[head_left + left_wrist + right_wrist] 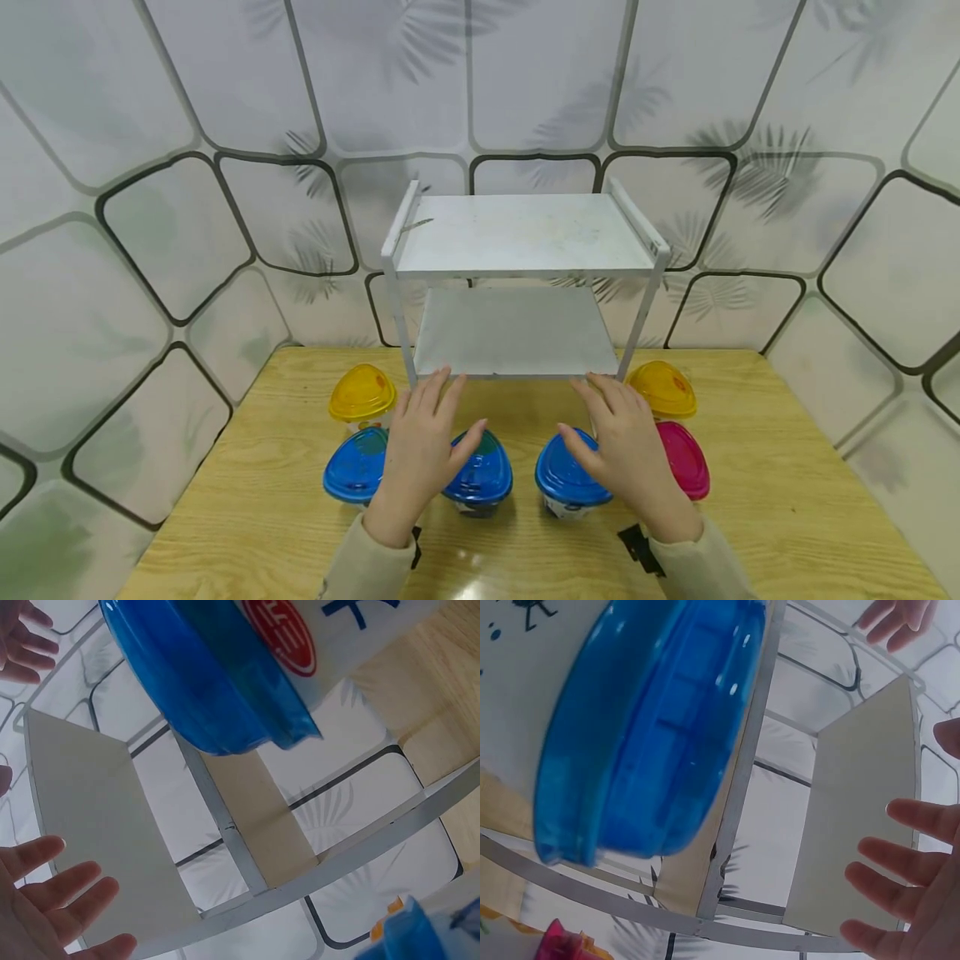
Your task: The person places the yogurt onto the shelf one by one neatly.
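My left hand (422, 446) hovers with spread, straight fingers between two blue-lidded tubs, one on its left (351, 471) and one on its right (483, 482). Fingers spread and holding nothing, my right hand (628, 446) hangs between a third blue-lidded tub (567, 477) and a pink-lidded tub (686, 462). Yellow-lidded tubs stand farther back, a left one (362, 393) and a right one (666, 388) partly behind the right hand. In the left wrist view, a blue lid (217, 682) looms close, apart from the fingers; the right wrist view shows another blue lid (652, 735).
A white two-tier rack stands at the back of the wooden table (247, 508), with an upper shelf (517, 233) and a lower shelf (513, 333). Patterned fabric walls (540, 75) enclose the table behind and at both sides.
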Action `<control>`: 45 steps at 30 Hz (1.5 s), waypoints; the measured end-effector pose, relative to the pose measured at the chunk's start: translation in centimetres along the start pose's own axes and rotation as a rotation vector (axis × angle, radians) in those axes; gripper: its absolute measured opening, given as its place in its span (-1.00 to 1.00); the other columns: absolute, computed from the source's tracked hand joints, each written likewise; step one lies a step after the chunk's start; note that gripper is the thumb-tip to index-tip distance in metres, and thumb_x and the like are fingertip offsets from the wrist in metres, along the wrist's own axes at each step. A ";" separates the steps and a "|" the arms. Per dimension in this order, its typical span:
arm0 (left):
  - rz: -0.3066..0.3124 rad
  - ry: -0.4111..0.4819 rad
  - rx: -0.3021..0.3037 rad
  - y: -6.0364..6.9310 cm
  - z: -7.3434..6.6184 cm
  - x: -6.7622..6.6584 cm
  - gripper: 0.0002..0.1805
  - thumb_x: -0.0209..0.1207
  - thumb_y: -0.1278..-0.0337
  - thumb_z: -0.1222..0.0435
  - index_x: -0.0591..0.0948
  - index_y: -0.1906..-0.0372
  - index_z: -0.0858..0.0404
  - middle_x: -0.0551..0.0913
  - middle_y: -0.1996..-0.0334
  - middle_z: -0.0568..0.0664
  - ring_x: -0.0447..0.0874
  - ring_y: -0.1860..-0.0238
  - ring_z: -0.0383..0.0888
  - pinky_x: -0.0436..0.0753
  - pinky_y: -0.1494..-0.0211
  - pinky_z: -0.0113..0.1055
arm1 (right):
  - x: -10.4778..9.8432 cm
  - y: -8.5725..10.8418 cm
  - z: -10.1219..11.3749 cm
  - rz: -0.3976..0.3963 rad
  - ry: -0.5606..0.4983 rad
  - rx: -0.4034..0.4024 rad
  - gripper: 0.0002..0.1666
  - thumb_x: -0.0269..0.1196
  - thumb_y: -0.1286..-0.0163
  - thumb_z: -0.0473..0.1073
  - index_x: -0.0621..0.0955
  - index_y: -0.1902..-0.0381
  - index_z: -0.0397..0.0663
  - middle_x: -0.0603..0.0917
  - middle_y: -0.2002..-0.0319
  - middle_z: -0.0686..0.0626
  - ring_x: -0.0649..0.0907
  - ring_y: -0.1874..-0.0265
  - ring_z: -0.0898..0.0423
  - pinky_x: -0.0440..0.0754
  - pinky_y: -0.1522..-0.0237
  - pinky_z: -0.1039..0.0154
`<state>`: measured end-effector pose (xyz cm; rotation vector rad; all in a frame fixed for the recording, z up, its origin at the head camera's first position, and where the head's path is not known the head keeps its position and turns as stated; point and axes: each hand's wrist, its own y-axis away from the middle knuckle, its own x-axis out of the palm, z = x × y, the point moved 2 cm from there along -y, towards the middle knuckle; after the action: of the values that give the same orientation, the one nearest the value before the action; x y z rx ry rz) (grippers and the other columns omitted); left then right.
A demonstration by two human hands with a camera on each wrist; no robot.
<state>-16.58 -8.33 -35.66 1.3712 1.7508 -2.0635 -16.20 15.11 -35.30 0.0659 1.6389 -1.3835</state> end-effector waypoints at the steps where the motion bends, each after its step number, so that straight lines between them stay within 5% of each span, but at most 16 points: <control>1: -0.005 0.005 0.002 0.0 0.0 0.0 -0.43 0.09 -0.01 -0.01 0.48 -0.02 0.34 0.46 0.00 0.24 0.42 0.03 0.12 0.43 0.05 0.04 | 0.0 0.0 0.0 -0.006 -0.003 -0.003 -0.26 -0.18 -0.30 0.26 0.50 0.06 -0.33 0.48 0.10 -0.30 0.45 0.11 -0.22 0.37 0.12 -0.20; 14: -0.052 0.061 -0.014 0.5 -0.1 0.4 -0.49 0.22 0.09 0.10 0.53 0.08 0.39 0.52 0.10 0.22 0.51 0.14 0.09 0.51 0.10 -0.07 | 0.3 0.6 -0.2 -0.047 -0.027 0.006 -0.32 -0.14 -0.32 0.20 0.55 0.15 -0.34 0.55 0.19 -0.24 0.52 0.21 -0.14 0.48 0.23 -0.10; 23: -0.088 0.062 -0.018 0.9 -0.1 0.6 -0.53 0.24 0.12 0.12 0.56 0.16 0.40 0.56 0.17 0.19 0.55 0.19 0.06 0.55 0.15 -0.14 | 0.3 0.8 -0.1 -0.033 -0.021 0.024 -0.54 0.20 -0.08 -0.05 0.56 0.18 -0.32 0.58 0.26 -0.21 0.55 0.30 -0.10 0.55 0.30 -0.01; 31: -0.083 0.087 -0.048 0.9 0.1 0.3 -0.55 0.12 0.00 0.08 0.56 0.16 0.40 0.56 0.17 0.19 0.55 0.20 0.05 0.55 0.14 -0.13 | 0.3 0.9 -0.1 -0.031 -0.018 0.033 -0.56 0.22 -0.05 -0.07 0.56 0.19 -0.31 0.58 0.26 -0.20 0.55 0.30 -0.09 0.55 0.31 0.01; 45: -0.171 0.098 -0.039 -0.2 0.8 -0.6 -0.58 0.15 0.05 0.13 0.54 0.20 0.43 0.58 0.24 0.21 0.59 0.30 0.06 0.60 0.28 -0.16 | 0.2 1.0 -0.2 -0.032 -0.013 0.042 -0.57 0.24 -0.03 -0.09 0.57 0.20 -0.30 0.58 0.27 -0.20 0.55 0.30 -0.10 0.55 0.30 0.00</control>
<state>-16.83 -9.22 -35.14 1.3790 2.0022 -2.0639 -15.86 15.53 -36.14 0.0548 1.6063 -1.4404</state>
